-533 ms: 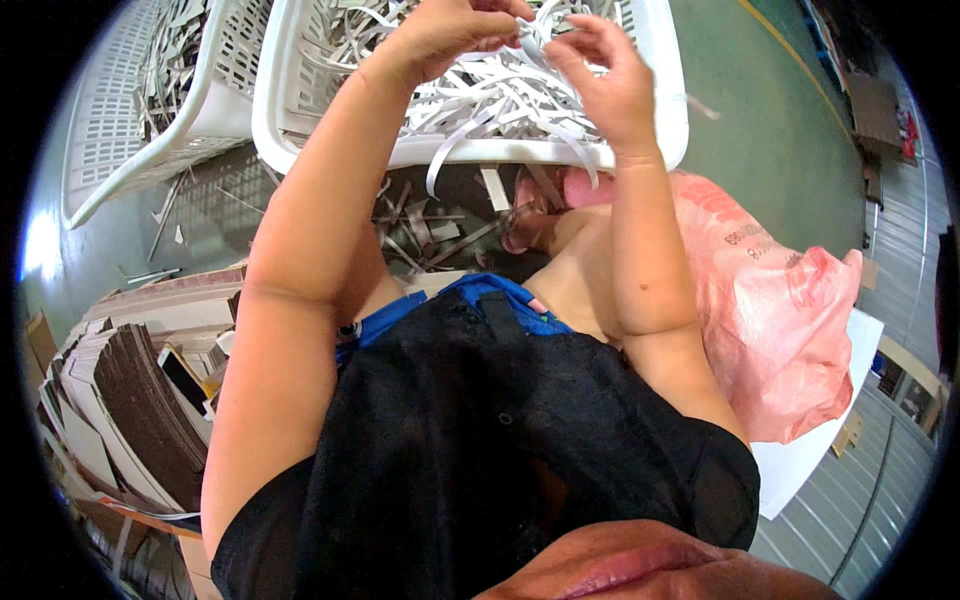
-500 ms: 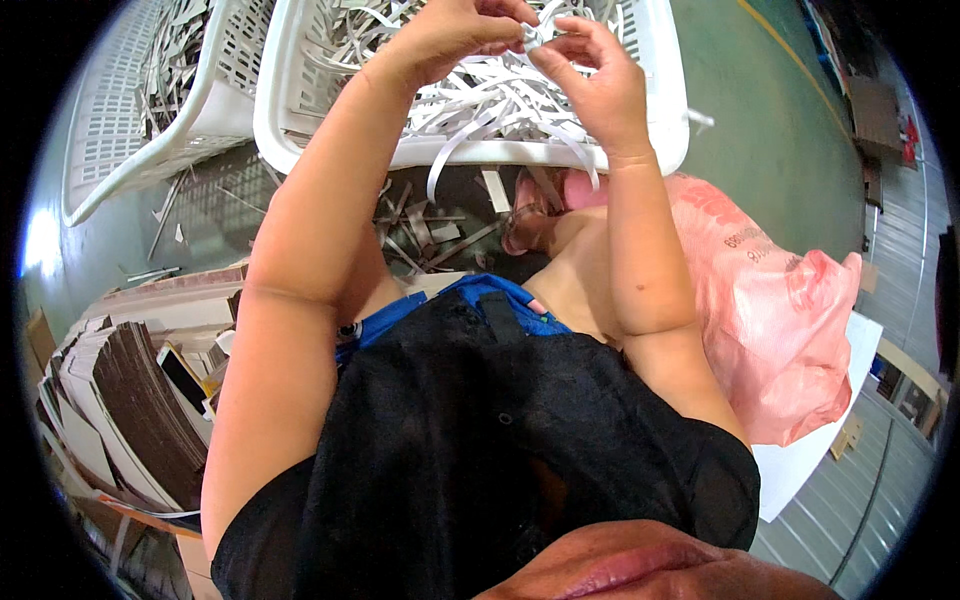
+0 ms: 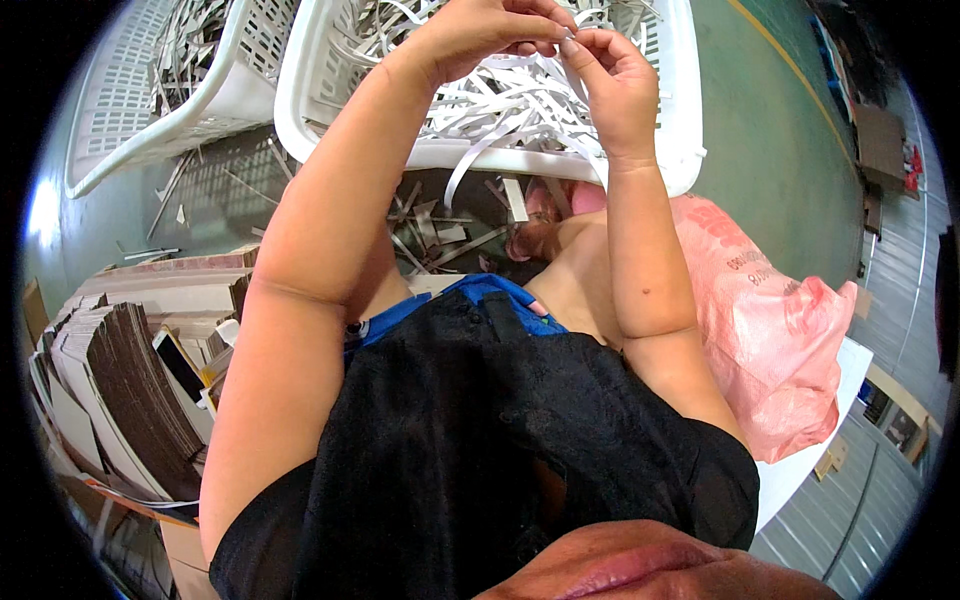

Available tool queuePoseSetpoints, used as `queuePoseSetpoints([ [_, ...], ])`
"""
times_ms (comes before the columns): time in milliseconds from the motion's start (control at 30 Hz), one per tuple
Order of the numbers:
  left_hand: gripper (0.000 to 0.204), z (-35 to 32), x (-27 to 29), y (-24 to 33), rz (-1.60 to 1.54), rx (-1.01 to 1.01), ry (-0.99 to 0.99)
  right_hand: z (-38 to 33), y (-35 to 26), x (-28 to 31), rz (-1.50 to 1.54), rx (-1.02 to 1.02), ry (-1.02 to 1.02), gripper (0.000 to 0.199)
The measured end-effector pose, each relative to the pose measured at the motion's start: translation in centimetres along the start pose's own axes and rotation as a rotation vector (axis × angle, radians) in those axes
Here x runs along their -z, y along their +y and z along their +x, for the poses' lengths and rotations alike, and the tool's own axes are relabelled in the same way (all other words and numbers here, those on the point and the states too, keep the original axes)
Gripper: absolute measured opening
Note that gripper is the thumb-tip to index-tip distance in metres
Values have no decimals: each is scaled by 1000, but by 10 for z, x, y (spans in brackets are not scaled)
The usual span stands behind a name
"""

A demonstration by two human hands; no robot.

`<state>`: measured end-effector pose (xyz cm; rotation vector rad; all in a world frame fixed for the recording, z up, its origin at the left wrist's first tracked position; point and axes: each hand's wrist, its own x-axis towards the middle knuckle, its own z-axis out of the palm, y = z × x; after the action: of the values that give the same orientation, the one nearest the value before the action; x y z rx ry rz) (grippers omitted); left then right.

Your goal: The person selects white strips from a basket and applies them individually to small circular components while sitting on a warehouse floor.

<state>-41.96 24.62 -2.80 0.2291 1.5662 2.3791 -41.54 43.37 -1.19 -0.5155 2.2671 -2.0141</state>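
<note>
Both my hands meet over a white plastic basket piled with narrow white strips. My left hand reaches in from the left, its thumb and fingers pinched together. Close against its fingertips, my right hand also pinches, with its fingers curled. Between the fingertips shows a thin white strip, mostly hidden by the fingers. Some strips droop over the basket's near rim.
Another white basket with grey-brown scraps stands at the left. Stacked cardboard pieces and a phone lie at lower left. A pink woven sack rests at my right. Offcuts litter the floor before me.
My hands have come closer together, fingertips now meeting at the strip. In the picture they and the basket sit slightly further right.
</note>
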Motion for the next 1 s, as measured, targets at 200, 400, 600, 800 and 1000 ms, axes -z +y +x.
queuePoseSetpoints([
  [200,22,-2,1,0,59,-41,20,5,2,-6,177,-44,-42,7],
  [400,21,2,11,-5,-30,-55,65,3,-6,-15,223,-35,-110,19],
  [600,21,1,17,1,-64,-7,141,-4,-18,-7,208,46,-242,22],
  [800,20,1,12,-2,-79,45,91,-7,-8,-5,-164,335,-84,17],
  [1000,21,-4,-3,2,-60,-14,92,-11,-4,-2,-45,169,70,8],
])
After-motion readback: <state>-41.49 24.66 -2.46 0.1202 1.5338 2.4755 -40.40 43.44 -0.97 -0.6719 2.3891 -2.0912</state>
